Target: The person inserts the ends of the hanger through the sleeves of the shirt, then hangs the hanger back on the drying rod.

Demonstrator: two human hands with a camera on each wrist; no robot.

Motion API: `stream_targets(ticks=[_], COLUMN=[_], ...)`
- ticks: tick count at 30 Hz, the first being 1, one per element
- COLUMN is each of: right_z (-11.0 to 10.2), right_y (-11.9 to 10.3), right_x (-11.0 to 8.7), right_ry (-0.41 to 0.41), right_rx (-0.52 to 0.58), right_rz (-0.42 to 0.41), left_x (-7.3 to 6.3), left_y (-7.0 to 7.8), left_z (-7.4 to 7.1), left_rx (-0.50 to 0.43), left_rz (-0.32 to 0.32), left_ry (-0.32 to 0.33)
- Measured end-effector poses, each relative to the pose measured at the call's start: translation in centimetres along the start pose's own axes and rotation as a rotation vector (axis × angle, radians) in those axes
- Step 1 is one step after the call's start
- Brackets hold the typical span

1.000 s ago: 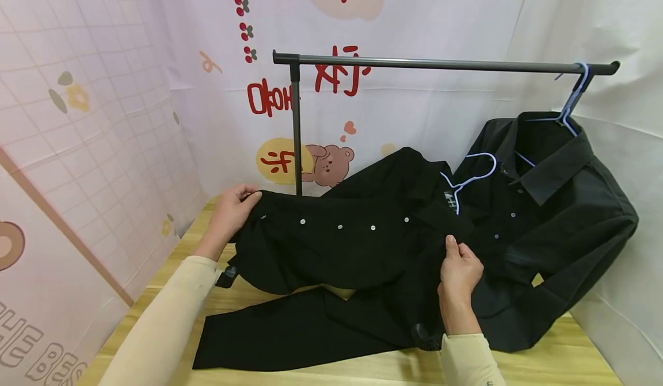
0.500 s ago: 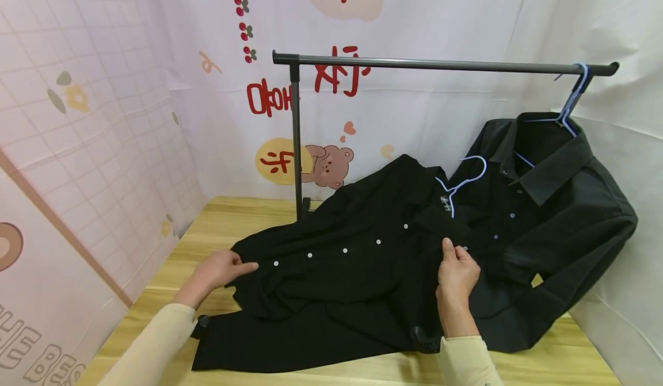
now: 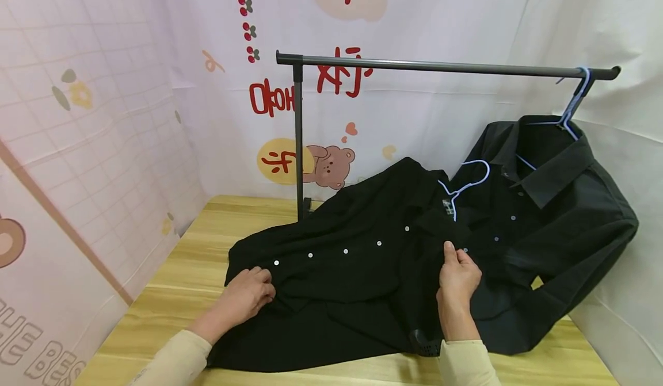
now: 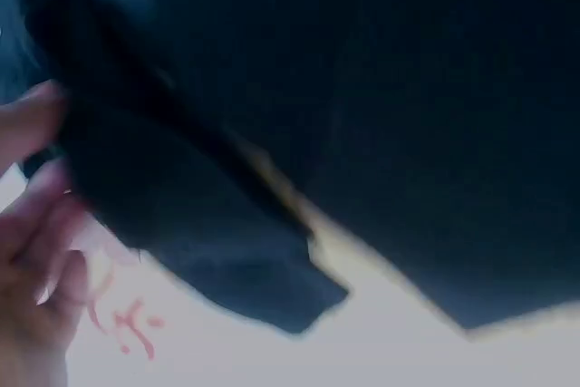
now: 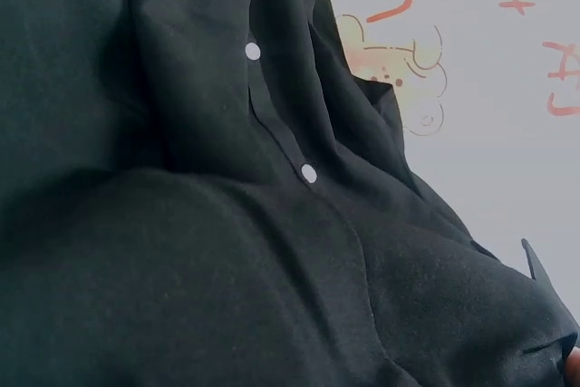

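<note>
A black button-up shirt (image 3: 342,276) with white buttons lies spread on the table, its collar to the right. My right hand (image 3: 460,274) pinches the shirt near the collar, thumb on top. At the shirt's lower left, my left hand (image 3: 246,297) has curled fingers on the front edge by the hem. In the blurred left wrist view, a loose flap of black cloth (image 4: 208,215) runs between the thumb and fingers (image 4: 27,129). A light-blue hanger (image 3: 468,186) pokes out of the collar, its lower part hidden inside the shirt.
A grey metal clothes rack (image 3: 414,65) stands behind. At its right end, a second black shirt (image 3: 575,213) hangs on another light-blue hanger (image 3: 572,107), overlapping the first shirt's right side. The wooden table (image 3: 181,276) shows at the left, and printed white curtains surround it.
My left hand let go of the raised buttoned edge, which dropped flat, then moved right and down to the shirt's lower front edge. My right hand stays at the collar.
</note>
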State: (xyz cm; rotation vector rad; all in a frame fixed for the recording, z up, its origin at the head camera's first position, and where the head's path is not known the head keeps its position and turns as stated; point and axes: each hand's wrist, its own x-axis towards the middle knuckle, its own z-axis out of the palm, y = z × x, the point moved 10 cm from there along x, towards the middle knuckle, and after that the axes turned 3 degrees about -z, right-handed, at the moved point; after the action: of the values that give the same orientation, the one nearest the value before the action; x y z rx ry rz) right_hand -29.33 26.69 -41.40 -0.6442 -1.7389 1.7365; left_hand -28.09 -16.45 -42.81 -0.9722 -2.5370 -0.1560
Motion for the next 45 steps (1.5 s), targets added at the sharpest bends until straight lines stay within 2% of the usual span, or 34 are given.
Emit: stream_targets(ticks=[2, 4, 5, 6, 8, 10, 13, 15, 16, 19, 24, 30, 33, 40, 45], right_z=[-0.2, -0.5, -0.6, -0.7, -0.8, -0.8, -0.6, -0.4, -0.3, -0.1, 0.1, 0.4, 0.6, 1.2, 2.0], right_y=[-0.1, -0.3, -0.3, -0.3, -0.4, -0.4, -0.4, -0.3, -0.3, -0.2, 0.0, -0.1, -0.1, -0.3, -1.2], right_x=[0.2, 0.4, 0.5, 0.6, 0.8, 0.9, 1.0, 0.9, 1.0, 0.9, 0.7, 0.7, 0.6, 0.6, 0.6], right_ry=[0.007, 0.017, 0.022, 0.027, 0.032, 0.03, 0.015, 0.0, -0.005, -0.016, -0.024, -0.034, -0.033, -0.055, -0.079], right_rx=[0.009, 0.025, 0.031, 0.037, 0.042, 0.041, 0.032, 0.024, 0.019, -0.012, -0.05, -0.065, -0.069, -0.096, -0.121], right_rz=[0.001, -0.001, 0.003, 0.004, -0.003, -0.004, -0.018, -0.021, -0.027, -0.027, -0.023, -0.051, -0.052, -0.072, -0.117], left_x=[0.0, -0.5, -0.9, -1.4, -2.2, -2.8, -3.3, -3.1, -2.8, -1.0, 3.3, 8.9, 11.3, 15.5, 17.8], left_y=[-2.2, -5.2, -6.7, -8.2, -10.4, -11.7, -12.2, -12.0, -11.9, -11.1, -10.5, -11.3, -11.8, -12.7, -12.5], left_z=[-2.7, -5.6, -6.9, -7.8, -8.8, -8.4, -6.6, -5.4, -4.9, -3.6, -2.0, -1.2, -1.1, -1.5, -1.5], left_rx=[-0.065, -0.166, -0.222, -0.272, -0.355, -0.422, -0.461, -0.475, -0.477, -0.46, -0.415, -0.412, -0.444, -0.523, -0.548], left_rz=[-0.091, -0.217, -0.284, -0.347, -0.439, -0.491, -0.534, -0.548, -0.553, -0.556, -0.567, -0.634, -0.675, -0.746, -0.753], left_ry=[0.149, 0.282, 0.328, 0.348, 0.312, 0.19, -0.005, -0.075, -0.089, -0.108, -0.119, -0.105, -0.09, -0.008, 0.043])
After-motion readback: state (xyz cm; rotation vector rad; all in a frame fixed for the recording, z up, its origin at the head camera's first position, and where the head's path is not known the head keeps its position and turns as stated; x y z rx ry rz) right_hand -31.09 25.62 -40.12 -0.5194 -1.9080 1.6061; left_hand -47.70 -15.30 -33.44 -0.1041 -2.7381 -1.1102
